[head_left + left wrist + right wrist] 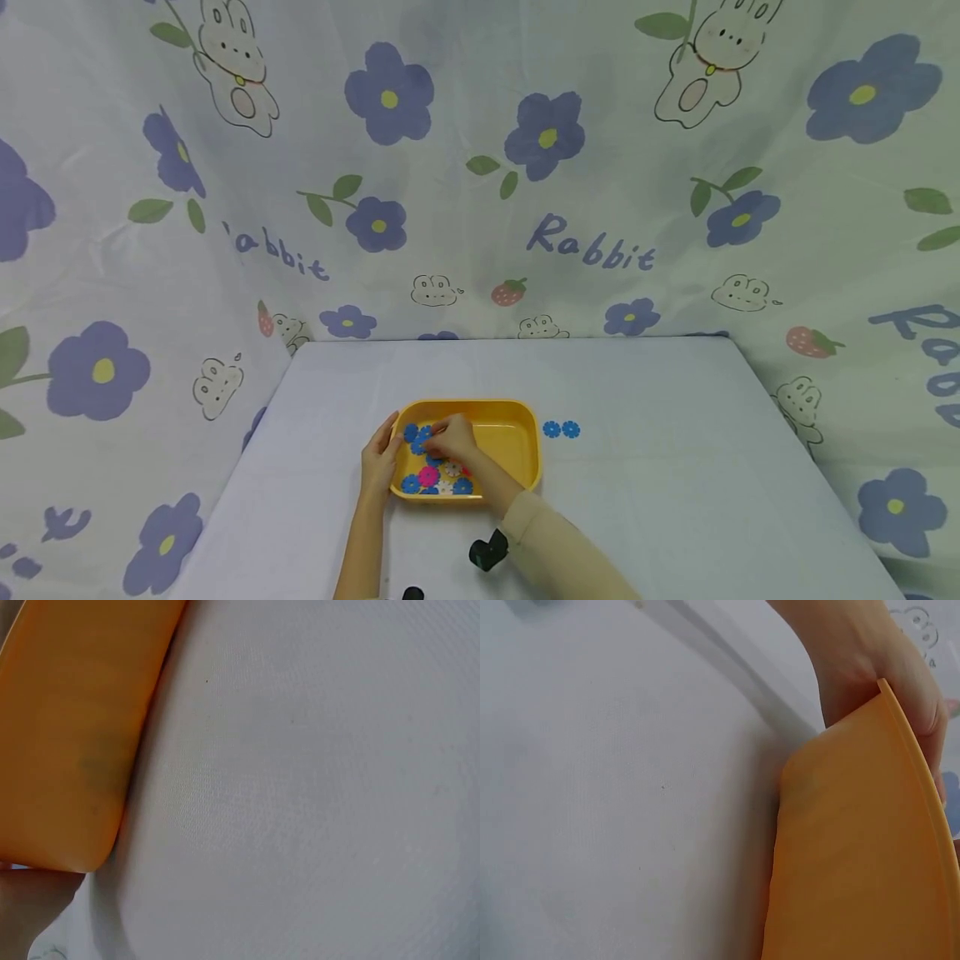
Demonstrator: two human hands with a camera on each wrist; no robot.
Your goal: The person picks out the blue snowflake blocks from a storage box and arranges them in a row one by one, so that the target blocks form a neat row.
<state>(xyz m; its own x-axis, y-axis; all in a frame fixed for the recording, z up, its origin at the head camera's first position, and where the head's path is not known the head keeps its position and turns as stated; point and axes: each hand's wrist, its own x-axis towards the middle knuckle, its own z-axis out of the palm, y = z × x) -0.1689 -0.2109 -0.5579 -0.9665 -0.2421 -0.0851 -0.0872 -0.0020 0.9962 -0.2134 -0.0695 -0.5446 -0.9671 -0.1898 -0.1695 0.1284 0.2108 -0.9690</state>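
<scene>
A yellow tray (517, 492) stands on the white table. My left hand (380, 458) grips its left end at the rim; the right wrist view also shows this left hand (881, 667) around the tray's corner. Inside the tray lie blue, pink and white flower-shaped discs, among them a pink disc (428, 476) and a blue disc (410, 484). My right hand (453, 437) reaches over the front rim, its fingertips down at the blue discs in the left half. Whether the fingers pinch a disc I cannot tell. In the left wrist view the tray's orange-looking side (75, 735) fills the left.
Two blue discs, the left one (552, 429) beside the right one (572, 429), lie side by side on the white table (675, 467) just right of the tray. A black device (489, 550) sits by the right sleeve. Patterned cloth (465, 192) stands behind and at both sides.
</scene>
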